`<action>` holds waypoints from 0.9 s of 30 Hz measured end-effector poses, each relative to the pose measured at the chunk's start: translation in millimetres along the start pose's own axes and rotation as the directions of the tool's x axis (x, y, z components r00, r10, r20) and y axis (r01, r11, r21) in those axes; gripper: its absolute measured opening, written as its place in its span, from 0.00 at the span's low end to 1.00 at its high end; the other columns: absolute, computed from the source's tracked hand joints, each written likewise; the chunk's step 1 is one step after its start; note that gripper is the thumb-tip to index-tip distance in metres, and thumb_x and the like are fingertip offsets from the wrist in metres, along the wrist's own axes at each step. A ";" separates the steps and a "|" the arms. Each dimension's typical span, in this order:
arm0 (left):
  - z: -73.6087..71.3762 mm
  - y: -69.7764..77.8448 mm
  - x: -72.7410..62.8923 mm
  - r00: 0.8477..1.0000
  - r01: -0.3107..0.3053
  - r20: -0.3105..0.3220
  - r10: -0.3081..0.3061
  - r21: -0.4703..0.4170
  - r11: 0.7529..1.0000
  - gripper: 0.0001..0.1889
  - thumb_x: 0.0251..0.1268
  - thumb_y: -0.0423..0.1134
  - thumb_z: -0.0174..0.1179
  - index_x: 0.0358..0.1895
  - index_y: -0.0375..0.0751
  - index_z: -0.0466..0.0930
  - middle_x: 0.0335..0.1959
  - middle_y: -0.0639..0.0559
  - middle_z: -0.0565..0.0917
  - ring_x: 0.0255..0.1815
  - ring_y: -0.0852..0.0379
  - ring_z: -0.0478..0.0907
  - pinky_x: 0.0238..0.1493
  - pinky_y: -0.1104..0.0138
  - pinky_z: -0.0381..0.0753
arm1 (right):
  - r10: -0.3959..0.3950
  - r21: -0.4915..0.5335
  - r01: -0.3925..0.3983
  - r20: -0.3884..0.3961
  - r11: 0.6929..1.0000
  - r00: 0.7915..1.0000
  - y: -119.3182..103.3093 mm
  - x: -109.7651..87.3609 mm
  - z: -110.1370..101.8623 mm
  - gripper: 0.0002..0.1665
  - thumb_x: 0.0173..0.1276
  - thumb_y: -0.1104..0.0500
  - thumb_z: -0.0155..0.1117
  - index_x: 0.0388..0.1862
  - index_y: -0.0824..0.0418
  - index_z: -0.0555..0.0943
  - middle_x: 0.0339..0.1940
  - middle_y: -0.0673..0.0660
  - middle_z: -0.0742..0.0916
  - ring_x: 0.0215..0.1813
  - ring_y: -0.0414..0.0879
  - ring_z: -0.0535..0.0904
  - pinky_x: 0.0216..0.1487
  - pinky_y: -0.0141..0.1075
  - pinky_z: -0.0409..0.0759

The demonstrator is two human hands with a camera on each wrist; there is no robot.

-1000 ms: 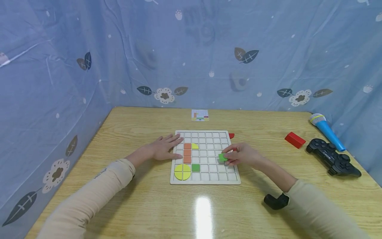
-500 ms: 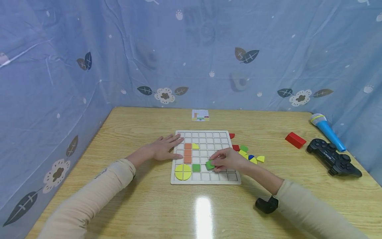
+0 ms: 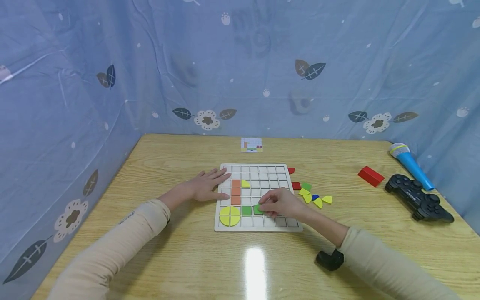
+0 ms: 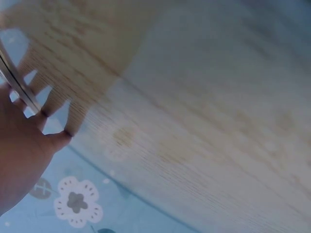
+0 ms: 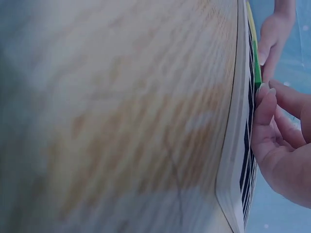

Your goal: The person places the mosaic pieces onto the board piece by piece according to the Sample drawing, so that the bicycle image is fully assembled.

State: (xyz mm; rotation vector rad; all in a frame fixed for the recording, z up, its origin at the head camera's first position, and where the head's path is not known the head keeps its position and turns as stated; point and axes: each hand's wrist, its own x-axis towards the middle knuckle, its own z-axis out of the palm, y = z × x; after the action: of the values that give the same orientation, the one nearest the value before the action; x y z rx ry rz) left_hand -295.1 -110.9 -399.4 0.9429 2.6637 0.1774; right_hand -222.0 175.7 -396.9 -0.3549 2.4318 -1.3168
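Just below the centre of the frame, the right hand (image 3: 279, 203) has its grip pinched on a flat green square tile (image 3: 257, 209), which is at the square just right of a matching green square tile on the grid (whether it is fully seated, I cannot tell). Both are over a white square board with a grid of cells (image 3: 258, 228), which lies on the pale wooden bench (image 3: 180, 258). The left hand (image 3: 206, 186) lies at the board's left edge, its grip wide, fingers spread and holding nothing.

On the board's left part are a column of orange square tiles (image 3: 235, 192), a yellow quarter-circle tile (image 3: 245, 183) at its upper right, and a yellow disc of four quarters (image 3: 230, 216) below. Yellow, blue, red and green pieces lie just right of the board. Farther right are a red block (image 3: 371, 176), a black game controller (image 3: 418, 198) and a blue toy microphone (image 3: 411, 165). A small printed card (image 3: 251, 144) lies above the board.
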 end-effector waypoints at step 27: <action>-2.7 3.4 -2.4 1.000 -0.014 -0.003 0.014 0.004 1.000 0.44 0.65 0.71 0.40 0.78 0.53 0.38 0.77 0.51 0.38 0.76 0.44 0.35 0.69 0.42 0.36 | 0.049 0.028 -0.052 0.104 0.998 0.993 -4.0 0.1 -11.2 0.17 0.70 0.53 0.61 0.49 0.64 0.82 0.32 0.54 0.86 0.33 0.46 0.80 0.36 0.35 0.82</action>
State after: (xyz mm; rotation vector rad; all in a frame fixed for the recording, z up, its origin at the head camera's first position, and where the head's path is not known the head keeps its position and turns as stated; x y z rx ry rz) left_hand -292.2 -109.8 -395.5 0.9638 2.6617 0.1763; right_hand -226.6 182.0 -387.8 -0.3428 2.3179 -1.2804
